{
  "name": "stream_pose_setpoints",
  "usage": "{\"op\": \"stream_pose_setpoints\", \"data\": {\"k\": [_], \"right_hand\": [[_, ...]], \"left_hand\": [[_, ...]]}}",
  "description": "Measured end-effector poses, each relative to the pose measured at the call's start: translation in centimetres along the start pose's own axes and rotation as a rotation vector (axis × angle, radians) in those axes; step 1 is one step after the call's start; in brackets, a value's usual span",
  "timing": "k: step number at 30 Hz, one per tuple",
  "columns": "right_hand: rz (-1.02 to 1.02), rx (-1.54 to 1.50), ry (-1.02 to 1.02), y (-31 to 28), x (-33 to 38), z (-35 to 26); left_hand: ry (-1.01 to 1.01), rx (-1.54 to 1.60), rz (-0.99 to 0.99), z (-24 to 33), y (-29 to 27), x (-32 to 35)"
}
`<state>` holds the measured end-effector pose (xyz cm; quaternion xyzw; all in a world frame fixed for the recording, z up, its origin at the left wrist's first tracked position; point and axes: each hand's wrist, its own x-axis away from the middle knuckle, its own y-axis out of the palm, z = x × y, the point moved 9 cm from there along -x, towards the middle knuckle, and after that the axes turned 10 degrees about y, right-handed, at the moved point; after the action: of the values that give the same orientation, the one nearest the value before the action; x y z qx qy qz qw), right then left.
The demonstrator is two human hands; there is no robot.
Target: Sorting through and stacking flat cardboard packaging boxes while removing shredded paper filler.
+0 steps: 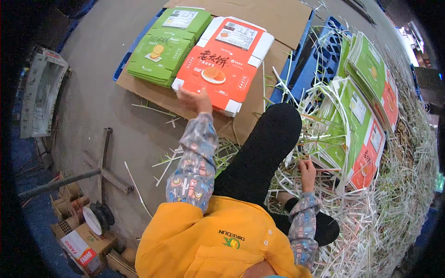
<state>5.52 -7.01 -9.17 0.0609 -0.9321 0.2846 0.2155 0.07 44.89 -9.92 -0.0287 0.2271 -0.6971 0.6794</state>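
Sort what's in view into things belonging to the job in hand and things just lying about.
Seemingly in use:
- red flat cartons, left grip at their near edge
- green flat cartons beside them
- cardboard sheets underneath
- stacked green-and-red carton sheets at right

Apparently just lying about:
- loose paper strips
- metal-looking stand
- cardboard box, lower left

Metal stand (76,178) on floor; spool (95,218) near carton (88,250).
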Motion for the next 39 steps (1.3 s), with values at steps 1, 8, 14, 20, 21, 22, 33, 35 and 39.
{"op": "stream_pose_setpoints", "data": {"k": [1, 8, 14, 20, 21, 22, 33, 35, 39], "right_hand": [[-0.007, -0.008, -0.001, 0.6, 0.1, 0.0], [0.045, 0.066, -0.048, -0.3, 0.3, 2.4], [0.192, -0.039, -0.068, -3.7, 0.9, 0.7], [0.684, 0.241, -0.352, -14.0, -1.1, -4.6], [0.717, 0.345, -0.340, -16.1, -2.5, -4.6], [0.740, 0.442, -0.331, -17.7, -4.0, -4.3], [0.486, 0.473, 0.193, -17.9, -13.9, 5.9], [0.367, 0.388, 0.251, -13.2, -12.4, 4.7], [0.324, 0.037, 0.183, -6.7, -9.4, 7.3]], "left_hand": [[0.297, -0.181, -0.161, 3.1, 0.9, 0.2], [1.214, -0.393, -0.970, 9.9, 11.3, 15.4], [1.425, -0.463, -1.045, 5.3, 13.1, 13.3], [1.075, -0.128, -1.054, 8.5, 11.9, 10.8], [1.101, 0.010, -1.009, 11.8, 11.2, 11.3], [1.111, 0.011, -1.016, 14.0, 10.8, 12.0], [0.439, 0.133, -1.214, 19.8, 15.2, 31.7], [0.292, -0.205, -1.154, 13.0, 17.5, 32.3], [0.161, -0.420, -1.243, 5.5, 16.7, 39.3]]}}
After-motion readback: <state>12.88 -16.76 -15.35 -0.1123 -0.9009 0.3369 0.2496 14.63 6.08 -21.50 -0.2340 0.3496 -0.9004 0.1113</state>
